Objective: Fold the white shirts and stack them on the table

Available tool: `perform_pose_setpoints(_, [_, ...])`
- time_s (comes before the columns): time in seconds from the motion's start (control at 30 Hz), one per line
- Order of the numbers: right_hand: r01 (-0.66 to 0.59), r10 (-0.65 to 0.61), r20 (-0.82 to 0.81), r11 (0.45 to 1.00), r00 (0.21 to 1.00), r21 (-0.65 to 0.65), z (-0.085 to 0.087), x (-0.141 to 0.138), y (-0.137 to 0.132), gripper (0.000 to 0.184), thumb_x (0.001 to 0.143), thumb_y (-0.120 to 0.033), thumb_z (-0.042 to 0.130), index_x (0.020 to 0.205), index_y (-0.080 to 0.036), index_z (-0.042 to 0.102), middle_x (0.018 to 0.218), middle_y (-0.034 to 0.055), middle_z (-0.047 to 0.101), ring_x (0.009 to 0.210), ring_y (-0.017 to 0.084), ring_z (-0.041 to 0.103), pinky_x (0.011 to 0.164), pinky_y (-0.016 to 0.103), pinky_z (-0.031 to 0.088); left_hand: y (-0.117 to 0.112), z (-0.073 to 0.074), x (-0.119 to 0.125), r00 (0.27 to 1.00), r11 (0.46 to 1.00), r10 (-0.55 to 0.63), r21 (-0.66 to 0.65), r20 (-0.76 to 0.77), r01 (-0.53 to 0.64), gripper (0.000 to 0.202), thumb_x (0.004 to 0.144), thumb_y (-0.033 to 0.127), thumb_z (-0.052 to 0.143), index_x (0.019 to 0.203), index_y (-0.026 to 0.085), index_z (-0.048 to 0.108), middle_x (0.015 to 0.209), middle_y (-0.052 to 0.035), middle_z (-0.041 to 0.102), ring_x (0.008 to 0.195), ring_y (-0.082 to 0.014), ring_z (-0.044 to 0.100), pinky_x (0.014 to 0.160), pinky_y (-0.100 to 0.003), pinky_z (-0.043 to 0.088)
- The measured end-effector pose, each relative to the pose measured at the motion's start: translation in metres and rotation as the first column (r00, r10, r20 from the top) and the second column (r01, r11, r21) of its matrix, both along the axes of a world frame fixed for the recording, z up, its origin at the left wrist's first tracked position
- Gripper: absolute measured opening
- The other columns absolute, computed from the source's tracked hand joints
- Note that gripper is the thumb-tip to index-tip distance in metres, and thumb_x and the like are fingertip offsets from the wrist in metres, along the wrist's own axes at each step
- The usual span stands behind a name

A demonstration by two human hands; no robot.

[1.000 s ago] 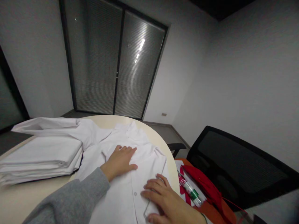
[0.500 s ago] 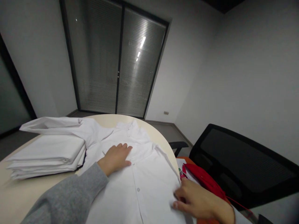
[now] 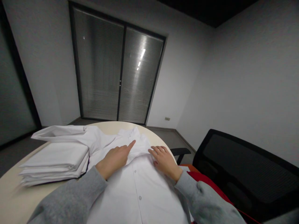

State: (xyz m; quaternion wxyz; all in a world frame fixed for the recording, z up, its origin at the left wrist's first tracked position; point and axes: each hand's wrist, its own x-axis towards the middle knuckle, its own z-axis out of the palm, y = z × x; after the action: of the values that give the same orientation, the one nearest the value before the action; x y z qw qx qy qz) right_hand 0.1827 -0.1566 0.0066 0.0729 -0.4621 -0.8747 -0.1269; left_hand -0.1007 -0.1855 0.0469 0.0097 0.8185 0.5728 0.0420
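A white button-up shirt (image 3: pixel 151 193) lies front side up, its collar at the far end and its button line running toward me. My left hand (image 3: pixel 115 159) rests on the upper chest with the index finger stretched toward the collar; its thumb is hidden. On the other side of the buttons, my right hand (image 3: pixel 164 161) touches the shirt near its right edge, fingers spread and palm down. A crease crosses the cloth between both hands. The left sleeve extends over a stack of folded white garments (image 3: pixel 56 155).
The round cream table (image 3: pixel 14 193) carries the shirt and the stack. To the right stands a black mesh office chair (image 3: pixel 243 168), its armrest (image 3: pixel 180 151) close to the table edge. A red item (image 3: pixel 207 183) lies on the chair's orange seat.
My right hand has moved from the shirt's lower right edge up and inward to the upper chest. My left index finger now points forward. The camera has tilted up slightly.
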Motion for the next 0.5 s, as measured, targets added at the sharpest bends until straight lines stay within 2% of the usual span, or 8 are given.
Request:
perform_pose_setpoints(0.07, [0.08, -0.081, -0.065, 0.997, 0.995, -0.018, -0.015, -0.003, 0.017, 0.039, 0.09, -0.017, 0.062, 0.127, -0.027, 0.066, 0.128, 0.0065, 0.071, 0.121, 0.026, 0.059, 0.108, 0.039, 0.034, -0.003, 0.016, -0.008, 0.999, 0.999, 0.025, 0.039, 0.033, -0.026, 0.084, 0.093, 0.009, 0.041, 0.169, 0.026, 0.008, 0.129, -0.0144, 0.072, 0.106, -0.0288, 0.073, 0.09, -0.04, 0.053])
perform_pose_setpoints(0.13, [0.199, -0.199, -0.128, 0.98, 0.972, -0.009, -0.027, 0.0, 0.029, 0.023, 0.093, -0.02, 0.058, 0.113, -0.024, 0.069, 0.111, 0.0069, 0.075, 0.108, 0.024, 0.064, 0.097, 0.036, 0.038, -0.006, 0.029, -0.016, 0.997, 0.995, 0.067, 0.068, 0.048, -0.07, 0.085, 0.094, 0.013, 0.041, 0.169, 0.026, 0.004, 0.127, -0.0145, 0.073, 0.105, -0.0303, 0.073, 0.087, -0.041, 0.054])
perform_pose_setpoints(0.27, [0.476, -0.468, -0.261, 0.879, 0.844, -0.037, -0.045, 0.018, 0.043, 0.022, 0.097, -0.023, 0.048, 0.112, -0.021, 0.065, 0.1, 0.006, 0.075, 0.089, 0.02, 0.067, 0.073, 0.029, 0.039, -0.009, 0.04, -0.026, 0.998, 0.998, 0.065, 0.023, -0.002, -0.065, 0.081, 0.096, 0.019, 0.042, 0.168, 0.034, 0.011, 0.125, -0.0133, 0.074, 0.105, -0.0318, 0.073, 0.082, -0.04, 0.054])
perform_pose_setpoints(0.33, [0.563, -0.554, -0.282, 0.825, 0.783, -0.059, -0.05, 0.026, 0.046, 0.022, 0.098, -0.023, 0.045, 0.11, -0.022, 0.064, 0.097, 0.0056, 0.074, 0.085, 0.02, 0.067, 0.067, 0.028, 0.036, -0.01, 0.041, -0.027, 0.997, 0.998, 0.068, 0.0, -0.042, -0.068, 0.081, 0.095, 0.018, 0.043, 0.168, 0.037, 0.013, 0.124, -0.0131, 0.074, 0.105, -0.0321, 0.073, 0.081, -0.041, 0.054])
perform_pose_setpoints(0.43, [0.59, -0.58, -0.27, 0.806, 0.769, -0.049, -0.052, 0.031, 0.047, 0.021, 0.095, -0.021, 0.048, 0.107, -0.02, 0.065, 0.1, 0.009, 0.072, 0.09, 0.022, 0.065, 0.07, 0.029, 0.036, -0.013, 0.042, -0.026, 0.981, 0.987, 0.157, -0.006, -0.111, -0.158, 0.081, 0.093, 0.014, 0.043, 0.167, 0.038, 0.02, 0.118, -0.014, 0.076, 0.101, -0.0333, 0.074, 0.08, -0.043, 0.053])
perform_pose_setpoints(0.5, [0.53, -0.515, -0.249, 0.848, 0.82, -0.009, -0.048, 0.029, 0.045, 0.029, 0.09, -0.017, 0.052, 0.115, -0.018, 0.066, 0.115, 0.0136, 0.069, 0.104, 0.026, 0.062, 0.081, 0.032, 0.039, -0.017, 0.043, -0.026, 0.971, 0.978, 0.197, -0.042, -0.135, -0.204, 0.071, 0.094, 0.012, 0.043, 0.16, 0.038, 0.039, 0.115, -0.0145, 0.076, 0.1, -0.0332, 0.073, 0.081, -0.044, 0.052])
